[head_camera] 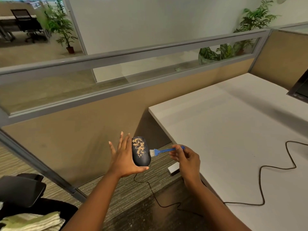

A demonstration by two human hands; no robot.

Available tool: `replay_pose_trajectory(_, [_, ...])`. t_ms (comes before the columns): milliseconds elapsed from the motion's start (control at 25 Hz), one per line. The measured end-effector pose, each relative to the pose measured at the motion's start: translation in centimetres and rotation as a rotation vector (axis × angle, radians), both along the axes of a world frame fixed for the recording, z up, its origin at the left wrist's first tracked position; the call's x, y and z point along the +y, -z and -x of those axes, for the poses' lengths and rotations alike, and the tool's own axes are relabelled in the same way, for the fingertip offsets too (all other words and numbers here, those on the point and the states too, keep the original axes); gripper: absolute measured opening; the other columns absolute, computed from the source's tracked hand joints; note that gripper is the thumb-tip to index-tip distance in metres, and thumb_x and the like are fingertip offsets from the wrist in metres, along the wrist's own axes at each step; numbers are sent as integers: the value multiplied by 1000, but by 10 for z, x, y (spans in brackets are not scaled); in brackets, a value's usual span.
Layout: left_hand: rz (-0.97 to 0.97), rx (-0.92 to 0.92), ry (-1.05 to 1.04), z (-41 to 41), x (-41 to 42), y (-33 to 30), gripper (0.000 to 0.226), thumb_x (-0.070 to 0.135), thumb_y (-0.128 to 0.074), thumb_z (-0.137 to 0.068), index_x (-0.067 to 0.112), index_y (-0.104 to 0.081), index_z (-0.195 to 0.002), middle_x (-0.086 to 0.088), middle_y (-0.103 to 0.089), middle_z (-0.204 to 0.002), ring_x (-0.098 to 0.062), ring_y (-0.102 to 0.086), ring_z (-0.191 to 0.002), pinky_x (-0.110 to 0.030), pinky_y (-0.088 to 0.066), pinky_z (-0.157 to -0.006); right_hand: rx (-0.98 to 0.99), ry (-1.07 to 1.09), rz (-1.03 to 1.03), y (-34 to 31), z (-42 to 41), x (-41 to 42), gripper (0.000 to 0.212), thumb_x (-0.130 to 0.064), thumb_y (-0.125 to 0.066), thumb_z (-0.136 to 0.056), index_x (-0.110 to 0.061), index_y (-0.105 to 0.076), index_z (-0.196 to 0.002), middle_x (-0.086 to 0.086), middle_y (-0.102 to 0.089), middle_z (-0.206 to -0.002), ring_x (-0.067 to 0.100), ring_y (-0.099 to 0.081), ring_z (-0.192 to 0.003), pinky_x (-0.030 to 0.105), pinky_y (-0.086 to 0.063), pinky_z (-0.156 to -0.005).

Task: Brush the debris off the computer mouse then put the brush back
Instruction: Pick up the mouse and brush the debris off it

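The black computer mouse (141, 151) is held up in the air over the carpeted floor, just off the left edge of the white desk (233, 130), with its top turned toward the camera. A scatter of tan debris (139, 145) lies across its upper half. The left hand (124, 157) cradles it from the left and below: the thumb hooks under the mouse's near end, while the fingers stretch straight up behind its far side (so the mouse rests against the palm rather than inside a closed fist). The mouse's black cable (260, 179) drops from beneath that hand, loops over the floor and snakes back up across the desk.

A small blue brush (164, 150) lies almost level, its white bristles touching the mouse's right edge. The right hand (185, 157) pinches the far end of the blue handle between curled fingertips and thumb.

Near the desk's front left corner lies a small white block (173, 169), partly hidden by the right hand. A dark monitor corner (300, 90) shows at the right edge. At lower left are a black office chair (21, 189) and a folded greenish cloth (31, 222).
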State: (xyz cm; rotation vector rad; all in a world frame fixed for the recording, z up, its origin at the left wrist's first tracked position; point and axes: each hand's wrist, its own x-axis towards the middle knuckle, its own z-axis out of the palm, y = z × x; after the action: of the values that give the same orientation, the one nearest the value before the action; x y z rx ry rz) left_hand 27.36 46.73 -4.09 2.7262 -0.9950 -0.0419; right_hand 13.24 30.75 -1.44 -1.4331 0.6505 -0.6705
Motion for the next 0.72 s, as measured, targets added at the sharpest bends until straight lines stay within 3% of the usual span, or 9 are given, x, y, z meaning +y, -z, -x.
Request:
replay_pose_trajectory(120, [15, 9, -1, 3, -1, 3, 137, 80, -62, -46, 10, 3, -144, -4, 4, -156, -13, 34, -131, -61, 19, -104, 1, -83, -13, 0, -1, 7, 21, -17, -55, -88, -25, -70, -75, 3, -72, -72, 15, -69, -71, 19, -55, -62])
replay_pose_trajectory(280, [30, 15, -14, 8, -3, 2, 137, 79, -64, -46, 10, 2, -145, -4, 4, -156, -13, 33, -131, -59, 21, -103, 27, 61, -28, 2, -3, -4, 19, -21, -56, -88, -27, -68, -74, 3, -72, -73, 17, -70, -72, 26, -55, -70])
replay_pose_trajectory(440, [39, 13, -24, 14, -6, -1, 137, 79, -64, -46, 10, 2, -144, -4, 4, -156, -12, 34, -131, -57, 22, -102, 15, -47, -15, -4, -7, -2, 19, -19, -56, -88, -25, -69, -75, -1, -72, -70, 15, -70, -70, 27, -58, -70])
replay_pose_trajectory(720, [27, 18, -43, 24, -6, -3, 136, 78, -64, -48, 12, 4, -144, -2, 7, -156, -12, 34, -132, -56, 26, -102, 16, -31, 3, -3, -9, -13, 18, -22, -56, -88, -27, -69, -77, 0, -72, -72, 14, -69, -71, 31, -57, -73])
